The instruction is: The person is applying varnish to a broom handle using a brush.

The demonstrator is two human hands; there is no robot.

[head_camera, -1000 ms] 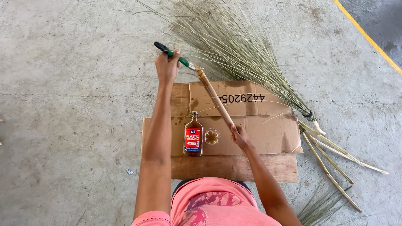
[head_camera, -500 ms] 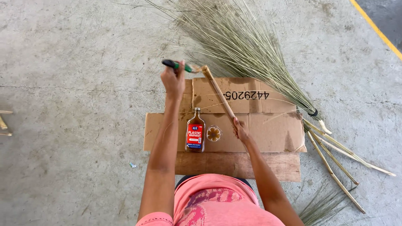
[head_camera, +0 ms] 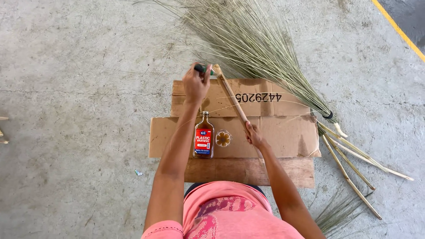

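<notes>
My left hand is closed around a green-handled brush, whose head meets the far tip of a wooden stick. My right hand grips the near part of that stick, which slants across flattened cardboard. A flat brown bottle with a red label lies on the cardboard between my arms. Its small round cap lies just right of it.
A big bundle of thin dried broom straws fans out beyond the cardboard, tied by a dark band. Several loose sticks lie to the right. A wooden board sits under the cardboard's near edge. The floor is bare concrete with a yellow line.
My left hand with the brush has moved right and closer to the stick's far tip. The brush handle now shows less beyond my fingers. My right hand keeps its hold.
</notes>
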